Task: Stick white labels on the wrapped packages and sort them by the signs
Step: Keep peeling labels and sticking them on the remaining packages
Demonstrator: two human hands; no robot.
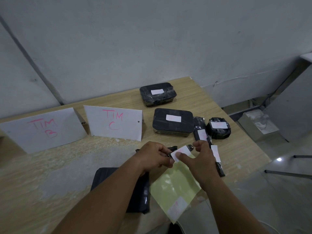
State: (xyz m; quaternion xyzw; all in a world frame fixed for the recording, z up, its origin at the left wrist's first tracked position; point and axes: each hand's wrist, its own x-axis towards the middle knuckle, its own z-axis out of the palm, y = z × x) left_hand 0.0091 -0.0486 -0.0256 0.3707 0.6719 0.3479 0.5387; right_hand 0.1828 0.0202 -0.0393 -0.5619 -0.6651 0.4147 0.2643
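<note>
Holding a small black package (173,148) at lower centre, the left hand (155,155) grips it with curled fingers. The right hand (200,159) pinches a white label (181,152) against it, thumb on the label face. Below them a yellow backing sheet (175,184) reaches the table (67,166) edge at lower right. Labelled packages (173,122) cluster right of centre, near the right edge. Signs TIM B (42,129) and TIM C (116,122) stand at left, with bare tabletop in front.
</note>
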